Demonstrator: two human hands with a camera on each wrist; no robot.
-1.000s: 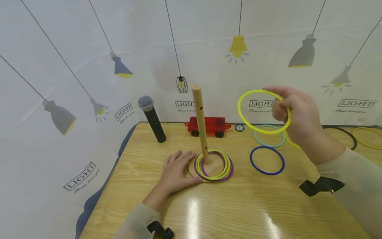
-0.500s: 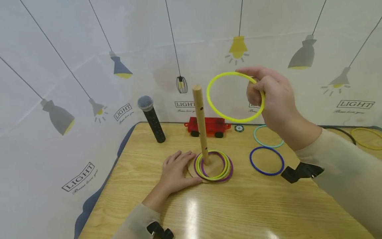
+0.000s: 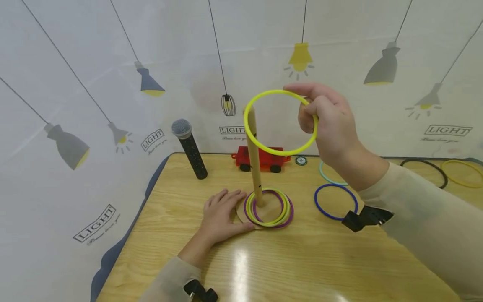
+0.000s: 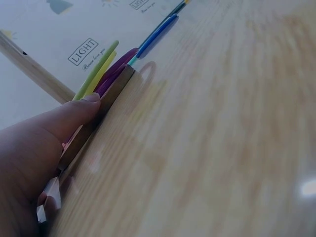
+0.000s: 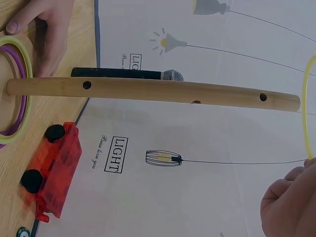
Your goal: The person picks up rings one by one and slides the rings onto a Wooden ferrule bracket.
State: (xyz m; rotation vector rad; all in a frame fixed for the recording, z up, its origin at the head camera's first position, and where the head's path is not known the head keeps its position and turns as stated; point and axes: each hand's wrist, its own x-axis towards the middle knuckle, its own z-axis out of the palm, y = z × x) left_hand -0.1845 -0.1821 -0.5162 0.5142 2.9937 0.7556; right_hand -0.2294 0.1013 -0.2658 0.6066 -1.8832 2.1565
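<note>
My right hand [image 3: 332, 121] pinches a yellow ring [image 3: 280, 152] between thumb and fingers, raised well above the table. In the head view the ring's left side overlaps the upper part of an upright wooden peg [image 3: 255, 167]; the right wrist view puts the ring [image 5: 305, 108] just past the peg's top end. The peg stands on a round wooden base [image 3: 268, 212]. Yellow and purple rings [image 3: 292, 216] lie round its foot. My left hand [image 3: 222, 216] rests against the base's left side, fingers spread, and its thumb [image 4: 79, 116] touches the near edge.
A black microphone [image 3: 194, 157] stands at the back left. Behind the peg is a red toy wagon [image 3: 271, 159], with a small round chip [image 3: 301, 161] beside it. Blue [image 3: 316, 203], light-blue [image 3: 328, 179], black [image 3: 430, 162] and yellow [image 3: 462, 162] rings lie rightward.
My right hand has carried the yellow ring leftward and up from above the loose rings to the peg's top, slowing lately. My left hand has stayed at the base.
</note>
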